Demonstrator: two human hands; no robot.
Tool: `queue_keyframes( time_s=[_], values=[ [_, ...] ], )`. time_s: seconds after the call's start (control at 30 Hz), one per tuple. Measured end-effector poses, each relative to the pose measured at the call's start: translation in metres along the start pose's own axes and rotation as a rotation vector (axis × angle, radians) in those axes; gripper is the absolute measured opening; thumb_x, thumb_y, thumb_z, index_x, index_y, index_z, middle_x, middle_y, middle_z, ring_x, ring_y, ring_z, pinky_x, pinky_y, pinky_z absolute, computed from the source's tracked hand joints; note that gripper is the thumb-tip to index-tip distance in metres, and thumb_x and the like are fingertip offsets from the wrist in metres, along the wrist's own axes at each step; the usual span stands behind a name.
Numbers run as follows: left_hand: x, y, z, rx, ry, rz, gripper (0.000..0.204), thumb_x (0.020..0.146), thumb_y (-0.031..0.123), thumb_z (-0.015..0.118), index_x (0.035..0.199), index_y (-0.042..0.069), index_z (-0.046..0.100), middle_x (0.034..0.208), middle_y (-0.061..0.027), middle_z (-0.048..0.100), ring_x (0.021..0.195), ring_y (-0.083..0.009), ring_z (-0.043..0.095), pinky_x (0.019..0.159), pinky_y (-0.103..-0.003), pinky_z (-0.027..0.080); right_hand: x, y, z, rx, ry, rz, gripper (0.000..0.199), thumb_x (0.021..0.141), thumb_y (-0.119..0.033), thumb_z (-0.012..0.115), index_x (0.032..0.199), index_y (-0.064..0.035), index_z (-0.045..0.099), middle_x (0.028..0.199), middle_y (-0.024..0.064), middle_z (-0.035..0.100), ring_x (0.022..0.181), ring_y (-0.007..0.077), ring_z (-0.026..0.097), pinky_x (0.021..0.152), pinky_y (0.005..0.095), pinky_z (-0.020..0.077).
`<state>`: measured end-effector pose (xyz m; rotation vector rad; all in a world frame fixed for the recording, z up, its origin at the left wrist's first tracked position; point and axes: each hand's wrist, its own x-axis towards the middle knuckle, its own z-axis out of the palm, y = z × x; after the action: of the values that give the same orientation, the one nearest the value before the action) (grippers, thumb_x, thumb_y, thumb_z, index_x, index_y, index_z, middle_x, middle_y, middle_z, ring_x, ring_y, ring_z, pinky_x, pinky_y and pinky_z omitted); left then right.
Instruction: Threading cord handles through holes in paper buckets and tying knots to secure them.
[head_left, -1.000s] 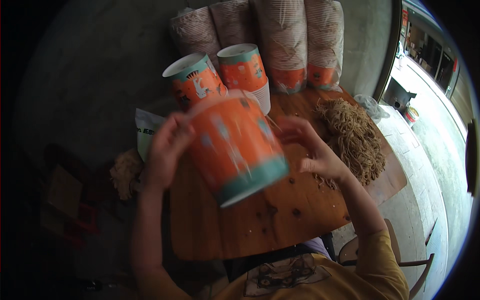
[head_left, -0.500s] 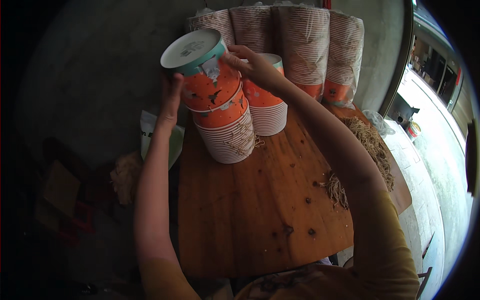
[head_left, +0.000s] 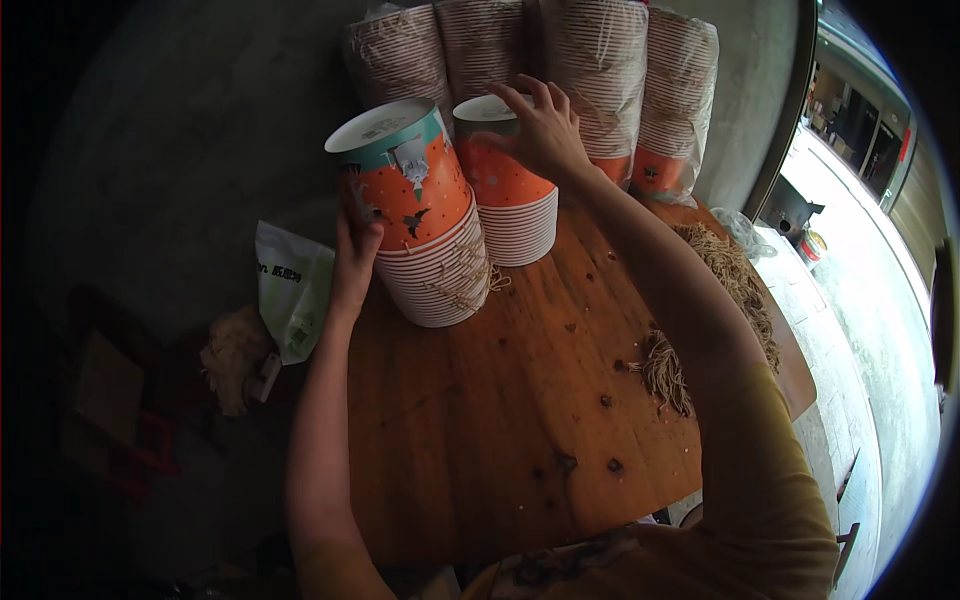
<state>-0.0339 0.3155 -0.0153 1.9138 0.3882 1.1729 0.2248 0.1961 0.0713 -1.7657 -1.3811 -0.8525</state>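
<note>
Upside down on the table stands a front stack of paper tubs (head_left: 415, 190), orange with a teal band, its white rims piled below and twine strung across them. My left hand (head_left: 355, 255) lies against the stack's left side, thumb apart, the other fingers partly hidden behind it. Just behind and to the right is a second stack of tubs (head_left: 515, 190). My right hand (head_left: 548, 130) is at its upper right side with fingers spread and nothing held; whether it touches the tub I cannot tell.
Tall plastic-wrapped stacks of tubs (head_left: 595, 80) line the table's back by the wall. A bundle of twine (head_left: 735, 285) lies along the right of the wooden table (head_left: 500, 430). Left of the table are a white-green bag (head_left: 295, 290) and a brown crumpled thing (head_left: 235, 350).
The upper tub, raised between both hands before, now sits down on the front stack. My right hand has let go and moved right to the second stack; my left hand is lower.
</note>
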Motion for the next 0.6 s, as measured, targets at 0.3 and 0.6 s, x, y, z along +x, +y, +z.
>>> queue_keyframes(
  time_s=[0.3,0.6],
  values=[
    [-0.024,0.004,0.014,-0.002,0.038,-0.049,0.081,0.093,0.048,0.053,0.149,0.005,0.013,0.151,-0.0157,0.024,0.139,-0.0269,0.024,0.112,-0.037,0.021,-0.002,0.05,-0.003,0.284,-0.19,0.04,0.053,0.068,-0.047,0.078,0.11,-0.0187,0.064,0.123,0.0185,0.05,0.107,0.0405,0.055,0.092,0.0458,0.048],
    [-0.074,0.016,0.031,-0.056,0.354,-0.2,0.061,0.098,0.032,0.049,0.146,0.006,0.021,0.147,-0.0169,0.029,0.133,-0.0262,0.034,0.108,-0.036,0.028,-0.017,0.046,-0.081,0.333,-0.231,-0.01,0.041,0.076,-0.029,0.077,0.111,-0.0116,0.063,0.112,0.011,0.054,0.094,0.0244,0.063,0.083,0.0346,0.0526]
  ],
)
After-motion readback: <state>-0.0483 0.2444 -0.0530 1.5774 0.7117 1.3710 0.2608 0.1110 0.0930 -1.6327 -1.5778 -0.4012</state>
